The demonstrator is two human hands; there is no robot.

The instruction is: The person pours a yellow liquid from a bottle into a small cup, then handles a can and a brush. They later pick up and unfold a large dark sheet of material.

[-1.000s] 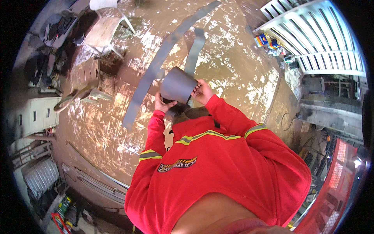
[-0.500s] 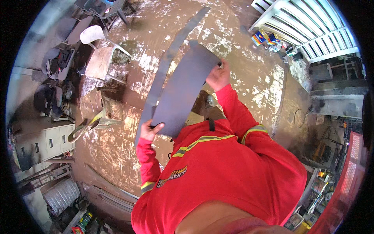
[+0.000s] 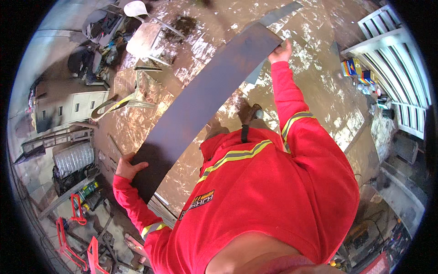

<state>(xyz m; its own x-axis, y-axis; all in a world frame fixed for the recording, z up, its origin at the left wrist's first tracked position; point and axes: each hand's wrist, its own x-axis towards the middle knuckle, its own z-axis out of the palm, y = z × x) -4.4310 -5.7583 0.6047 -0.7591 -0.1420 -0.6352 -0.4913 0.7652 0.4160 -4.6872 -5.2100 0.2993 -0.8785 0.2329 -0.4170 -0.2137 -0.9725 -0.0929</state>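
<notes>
A long, dark grey flat sheet (image 3: 205, 98) slants across in front of me, from lower left to upper right. My left hand (image 3: 130, 167) grips its near left edge, thumb lying over the top face. At the far end my right hand (image 3: 280, 51) holds the right edge, its fingers partly hidden. Beyond the sheet, a narrower grey strip (image 3: 279, 14) lies on the floor, largely covered by the sheet from this view.
A white plastic chair (image 3: 143, 40) stands at the upper left, near a drawer cabinet (image 3: 70, 105). White slatted panels (image 3: 397, 57) lean at the right beside small boxes (image 3: 351, 67). Red angular frames (image 3: 68, 246) and a silvery roll (image 3: 74, 157) lie at lower left.
My hands have moved apart, the left one down and left, the right one up and right. More of the sheet's length now shows. The whole view has turned, shifting the surroundings.
</notes>
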